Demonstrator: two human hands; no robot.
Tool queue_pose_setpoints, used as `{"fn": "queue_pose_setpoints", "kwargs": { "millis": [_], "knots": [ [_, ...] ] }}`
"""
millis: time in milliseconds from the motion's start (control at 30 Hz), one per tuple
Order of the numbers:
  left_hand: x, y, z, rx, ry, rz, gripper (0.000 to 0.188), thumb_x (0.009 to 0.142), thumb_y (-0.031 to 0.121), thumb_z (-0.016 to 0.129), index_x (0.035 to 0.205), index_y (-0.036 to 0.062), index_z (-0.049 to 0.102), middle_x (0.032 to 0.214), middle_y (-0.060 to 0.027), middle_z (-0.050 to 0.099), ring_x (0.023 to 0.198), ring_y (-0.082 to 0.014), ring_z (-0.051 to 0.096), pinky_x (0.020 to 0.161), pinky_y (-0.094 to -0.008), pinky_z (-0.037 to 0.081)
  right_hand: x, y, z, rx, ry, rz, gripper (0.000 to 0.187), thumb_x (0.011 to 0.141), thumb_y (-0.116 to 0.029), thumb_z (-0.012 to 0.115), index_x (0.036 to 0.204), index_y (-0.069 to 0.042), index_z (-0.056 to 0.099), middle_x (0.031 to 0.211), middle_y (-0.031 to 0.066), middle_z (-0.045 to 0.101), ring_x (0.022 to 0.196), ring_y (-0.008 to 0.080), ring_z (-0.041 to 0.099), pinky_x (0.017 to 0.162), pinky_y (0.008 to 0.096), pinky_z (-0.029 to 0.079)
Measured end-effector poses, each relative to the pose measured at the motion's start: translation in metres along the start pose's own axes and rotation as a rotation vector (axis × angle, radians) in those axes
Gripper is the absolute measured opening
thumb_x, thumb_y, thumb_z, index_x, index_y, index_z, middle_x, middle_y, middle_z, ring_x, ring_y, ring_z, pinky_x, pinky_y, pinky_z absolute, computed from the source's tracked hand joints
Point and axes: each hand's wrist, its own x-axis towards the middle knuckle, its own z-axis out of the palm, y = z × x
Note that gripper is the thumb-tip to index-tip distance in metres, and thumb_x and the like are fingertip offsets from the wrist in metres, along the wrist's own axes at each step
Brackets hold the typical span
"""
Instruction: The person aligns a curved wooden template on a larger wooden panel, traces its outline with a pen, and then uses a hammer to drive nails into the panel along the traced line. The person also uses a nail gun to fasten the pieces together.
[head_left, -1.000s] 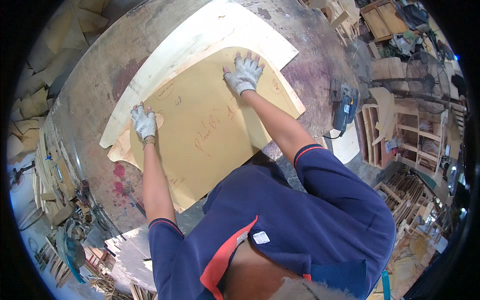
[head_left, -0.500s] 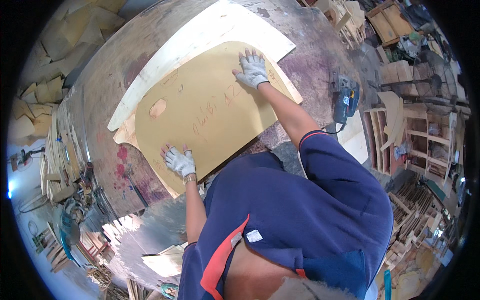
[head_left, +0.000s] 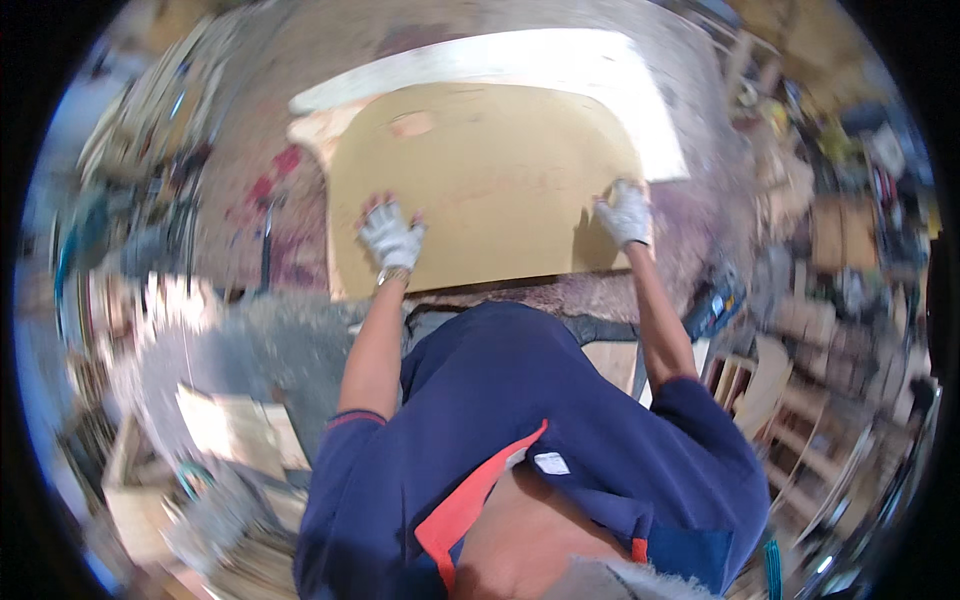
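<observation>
A flat tan panel (head_left: 490,170) with rounded far corners, an oval hole at its far left and faint marks lies on the work table. Beneath it, pale wood sheets (head_left: 540,60) stick out along the far and left sides. My left hand (head_left: 391,238), in a whitish fingerless glove with a band at the wrist, rests flat on the panel's near left part, fingers spread. Gloved the same way, my right hand (head_left: 627,214) lies at the panel's right edge, its fingers slightly blurred but apart. Neither hand is wrapped round anything.
A jigsaw-like power tool (head_left: 714,304) sits on the table at right. Left of the panel lies a thin dark-handled tool (head_left: 267,245). Wood pieces (head_left: 235,430) lie at lower left, and wooden shelving (head_left: 800,450) stands at lower right.
The view has turned, so the panel now lies nearly level across it. My right hand has come nearer along the panel's right side. My left hand stays on the near left part.
</observation>
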Motion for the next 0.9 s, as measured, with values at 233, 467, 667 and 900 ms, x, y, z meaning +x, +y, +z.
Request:
{"fn": "queue_pose_setpoints", "kwargs": {
  "millis": [233, 467, 667, 900],
  "knots": [
    [-0.002, 0.006, -0.001, -0.112, 0.086, -0.032, 0.079, 0.092, 0.063, 0.05, 0.152, 0.0129, 0.041, 0.159, -0.0149, 0.036, 0.149, -0.0354, 0.027, 0.118, -0.0639, 0.014, -0.04, -0.116, -0.231, 0.525, 0.849, -0.811, 0.07, 0.09, -0.045, 0.071, 0.141, -0.002, 0.049, 0.134, 0.0234, 0.053, 0.129, 0.0329, 0.047, 0.109, 0.0432, 0.037],
    [-0.005, 0.005, 0.005, -0.133, 0.094, -0.036, 0.08, 0.092, 0.064, 0.05, 0.153, 0.0123, 0.041, 0.16, -0.0151, 0.035, 0.15, -0.0365, 0.026, 0.118, -0.064, 0.014, -0.123, -0.192, -0.32, 0.557, 0.772, -1.564, 0.058, 0.093, -0.041, 0.067, 0.134, -0.002, 0.053, 0.119, 0.0177, 0.053, 0.112, 0.0283, 0.047, 0.096, 0.0399, 0.038],
    [-0.005, 0.005, 0.003, -0.143, 0.069, -0.045, 0.081, 0.093, 0.064, 0.049, 0.154, 0.0124, 0.039, 0.161, -0.0145, 0.033, 0.15, -0.0367, 0.023, 0.118, -0.0651, 0.014, -0.139, -0.217, -0.325, 0.592, 0.703, -1.745, 0.048, 0.095, -0.037, 0.064, 0.128, -0.003, 0.056, 0.106, 0.0127, 0.053, 0.098, 0.0244, 0.048, 0.086, 0.0371, 0.039],
    [-0.007, 0.006, -0.002, -0.141, 0.048, -0.055, 0.078, 0.094, 0.063, 0.048, 0.154, 0.0133, 0.04, 0.161, -0.0144, 0.034, 0.15, -0.0367, 0.027, 0.118, -0.0649, 0.015, -0.123, -0.226, -0.319, 0.66, 0.734, -1.71, 0.038, 0.097, -0.034, 0.06, 0.12, -0.003, 0.06, 0.091, 0.007, 0.053, 0.081, 0.0197, 0.048, 0.073, 0.0338, 0.041]
  ]
}}
